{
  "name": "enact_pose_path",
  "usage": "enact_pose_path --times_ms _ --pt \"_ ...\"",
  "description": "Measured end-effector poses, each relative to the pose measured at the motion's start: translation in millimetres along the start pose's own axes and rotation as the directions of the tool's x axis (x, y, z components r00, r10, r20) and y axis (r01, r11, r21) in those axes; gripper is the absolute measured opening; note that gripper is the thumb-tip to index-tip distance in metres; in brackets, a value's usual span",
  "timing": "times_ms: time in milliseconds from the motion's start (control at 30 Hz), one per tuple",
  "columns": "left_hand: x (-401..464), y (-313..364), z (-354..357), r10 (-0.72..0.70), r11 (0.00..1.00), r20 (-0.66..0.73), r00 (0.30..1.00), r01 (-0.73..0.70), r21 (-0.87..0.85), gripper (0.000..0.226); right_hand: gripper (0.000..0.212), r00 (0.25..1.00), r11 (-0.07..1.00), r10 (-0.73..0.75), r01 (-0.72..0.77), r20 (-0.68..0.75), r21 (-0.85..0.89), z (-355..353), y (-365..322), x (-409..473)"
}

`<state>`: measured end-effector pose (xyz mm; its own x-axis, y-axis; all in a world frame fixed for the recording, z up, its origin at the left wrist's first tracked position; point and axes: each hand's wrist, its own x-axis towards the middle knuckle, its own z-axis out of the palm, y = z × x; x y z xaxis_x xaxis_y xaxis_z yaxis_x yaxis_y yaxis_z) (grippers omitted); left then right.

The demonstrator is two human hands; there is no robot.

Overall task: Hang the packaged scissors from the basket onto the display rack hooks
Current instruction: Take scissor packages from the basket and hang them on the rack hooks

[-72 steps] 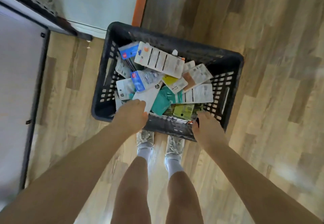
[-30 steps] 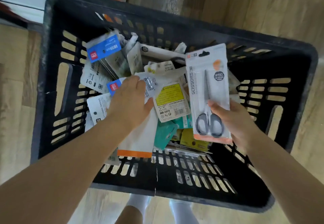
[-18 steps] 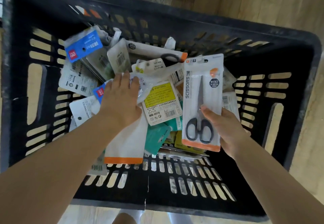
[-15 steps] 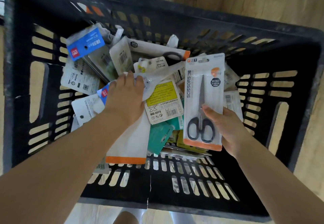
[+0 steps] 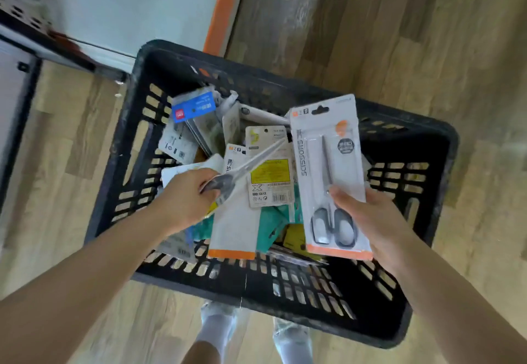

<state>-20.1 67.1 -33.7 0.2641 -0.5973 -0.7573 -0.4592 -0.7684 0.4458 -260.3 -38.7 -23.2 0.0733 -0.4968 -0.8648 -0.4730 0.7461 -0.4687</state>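
Black plastic basket (image 5: pixel 422 152) sat below both hands, full of carded packs. The right hand (image 5: pixel 370 221) gripped a white scissors package (image 5: pixel 328 169) by its lower edge, thumb across the front, held upright above the basket. The left hand (image 5: pixel 185 201) was curled around a second scissors pack (image 5: pixel 242 169), tilted edge-on over the pile (image 5: pixel 268 181) between the hands.
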Motion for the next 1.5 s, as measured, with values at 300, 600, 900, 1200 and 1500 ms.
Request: enact_pose_path --times_ms 300,600,900,1200,1500 --pt "-157 40 -95 0.022 0.988 -0.026 0.999 -0.026 -0.152 0.010 0.017 0.951 0.985 -0.166 0.172 0.261 -0.002 -7 -122 -121" --pt "-371 103 -235 -0.003 0.916 -0.411 0.912 -0.162 -0.366 0.013 0.020 0.732 0.875 -0.404 0.485 0.549 -0.003 36 -258 -342" --pt "-604 96 -325 -0.068 0.857 -0.750 0.658 -0.346 -0.381 0.011 0.020 0.391 0.576 -0.647 0.814 0.655 0.082 103 -351 -571" --pt "-702 60 -365 -0.196 0.672 -0.805 0.559 -0.521 -0.526 0.031 0.019 0.204 0.444 -0.734 0.866 0.648 0.230 179 -369 -690" --pt "-709 59 -408 -0.176 0.511 -0.836 0.519 -0.678 -0.528 0.013 0.012 0.162 0.365 -0.829 0.882 0.535 0.299 222 -403 -733"
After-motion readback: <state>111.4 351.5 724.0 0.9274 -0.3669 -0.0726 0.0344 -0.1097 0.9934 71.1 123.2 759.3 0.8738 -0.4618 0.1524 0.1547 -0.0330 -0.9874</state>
